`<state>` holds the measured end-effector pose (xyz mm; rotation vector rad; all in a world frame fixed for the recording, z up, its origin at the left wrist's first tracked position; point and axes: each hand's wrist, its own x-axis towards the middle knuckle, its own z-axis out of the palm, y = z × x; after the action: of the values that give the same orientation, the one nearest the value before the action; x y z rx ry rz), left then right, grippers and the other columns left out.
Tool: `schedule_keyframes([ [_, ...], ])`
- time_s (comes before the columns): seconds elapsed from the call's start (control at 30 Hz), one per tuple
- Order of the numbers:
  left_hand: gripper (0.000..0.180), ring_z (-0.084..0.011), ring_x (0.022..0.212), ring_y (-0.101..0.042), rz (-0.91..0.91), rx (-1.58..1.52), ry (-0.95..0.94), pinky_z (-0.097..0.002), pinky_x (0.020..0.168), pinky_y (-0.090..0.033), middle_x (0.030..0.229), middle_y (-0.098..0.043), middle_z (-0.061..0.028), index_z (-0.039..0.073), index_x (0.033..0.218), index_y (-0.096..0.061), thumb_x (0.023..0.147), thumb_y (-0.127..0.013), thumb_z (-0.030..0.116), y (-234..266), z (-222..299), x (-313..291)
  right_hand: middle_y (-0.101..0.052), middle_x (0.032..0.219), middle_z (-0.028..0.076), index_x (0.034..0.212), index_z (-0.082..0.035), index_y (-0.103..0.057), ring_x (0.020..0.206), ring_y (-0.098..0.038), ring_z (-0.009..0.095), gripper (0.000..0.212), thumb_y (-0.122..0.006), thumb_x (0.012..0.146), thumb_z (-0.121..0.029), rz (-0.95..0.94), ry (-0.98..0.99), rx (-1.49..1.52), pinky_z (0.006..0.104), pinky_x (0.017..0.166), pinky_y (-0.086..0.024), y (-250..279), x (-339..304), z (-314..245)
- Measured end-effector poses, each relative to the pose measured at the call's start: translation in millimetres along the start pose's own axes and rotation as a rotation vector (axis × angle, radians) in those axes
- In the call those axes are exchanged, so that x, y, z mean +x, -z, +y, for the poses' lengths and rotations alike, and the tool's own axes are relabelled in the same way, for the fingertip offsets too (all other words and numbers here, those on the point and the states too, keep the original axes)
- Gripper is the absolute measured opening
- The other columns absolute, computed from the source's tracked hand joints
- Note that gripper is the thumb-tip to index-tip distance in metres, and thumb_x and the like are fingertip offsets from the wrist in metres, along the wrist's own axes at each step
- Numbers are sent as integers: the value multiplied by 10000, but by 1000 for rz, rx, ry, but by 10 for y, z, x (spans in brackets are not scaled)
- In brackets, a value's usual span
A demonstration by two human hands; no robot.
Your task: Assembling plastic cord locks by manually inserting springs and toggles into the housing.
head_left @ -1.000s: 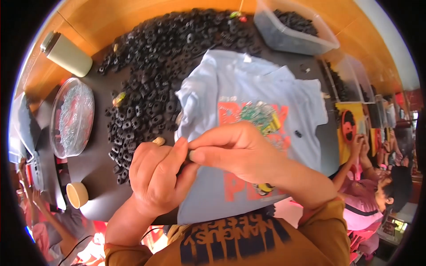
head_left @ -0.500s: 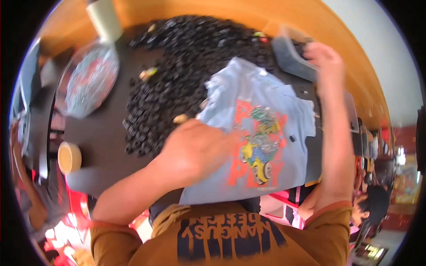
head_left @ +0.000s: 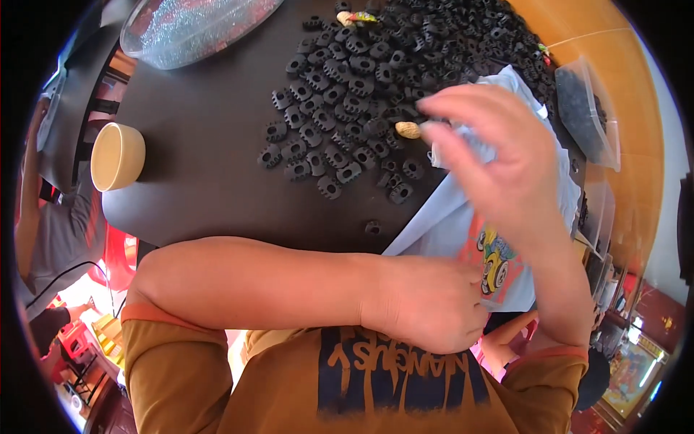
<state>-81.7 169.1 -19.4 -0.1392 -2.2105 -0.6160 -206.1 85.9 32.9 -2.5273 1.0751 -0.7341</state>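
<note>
My right hand (head_left: 506,155) is raised over a light blue printed T-shirt (head_left: 441,224), thumb and forefinger spread, nothing visible between them. Just left of its thumb lies a peanut in its shell (head_left: 408,130), at the edge of a heap of small black toothed plastic pieces (head_left: 354,105) that look like mini hair claws. My left hand (head_left: 434,300) is low over the shirt's near edge, fingers curled inward; whatever they hold is hidden. One loose black piece (head_left: 372,228) sits apart from the heap, between it and my left forearm.
A yellowish cup (head_left: 118,157) stands at the table's left. Beyond it is a clear oval container (head_left: 170,54) of shiny transparent bits. A clear tub (head_left: 587,108) of black pieces stands at the right. A peanut and a colourful wrapper (head_left: 361,16) lie on the heap.
The view has swung left and closer to the table. My right hand has come from the tub back over the shirt; my left hand has drawn down to the shirt's near edge.
</note>
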Motion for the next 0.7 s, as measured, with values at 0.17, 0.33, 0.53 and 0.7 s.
schedule_keyframes([
  [0.17, 119, -188, 592, -524, -27, 48, 6, -311, 662, -457, 642, -490, -21, 55, 660, -541, 657, -603, 156, -32, 33, -43, -589, 826, 79, 885, -35, -680, 792, -565, 266, 160, -728, 740, -78, -100, 118, -114, 350, 693, -467, -435, 321, -302],
  [0.33, 120, -190, 599, -530, -83, 58, 47, -318, 701, -462, 651, -499, -23, 53, 667, -547, 671, -600, 160, 18, 35, -39, -548, 795, 69, 865, -38, -672, 772, -537, 262, 161, -732, 724, -88, -111, 129, -106, 359, 671, -452, -540, 346, -183],
  [0.53, 119, -179, 590, -523, -78, 54, 74, -309, 644, -443, 647, -478, -23, 49, 661, -545, 669, -607, 151, 112, -25, -17, -670, 914, 73, 929, -11, -676, 779, -647, 190, 147, -657, 789, 27, 34, 12, 161, 308, 694, -526, -286, 137, -129],
  [0.7, 141, -147, 544, -485, -22, 110, 51, -275, 519, -379, 632, -445, 0, 3, 773, -631, 655, -661, 75, 137, -107, 10, -692, 925, 116, 1037, 52, -641, 768, -681, 164, 182, -598, 868, -2, 145, -647, 896, 292, 724, -561, 259, -390, 100],
])
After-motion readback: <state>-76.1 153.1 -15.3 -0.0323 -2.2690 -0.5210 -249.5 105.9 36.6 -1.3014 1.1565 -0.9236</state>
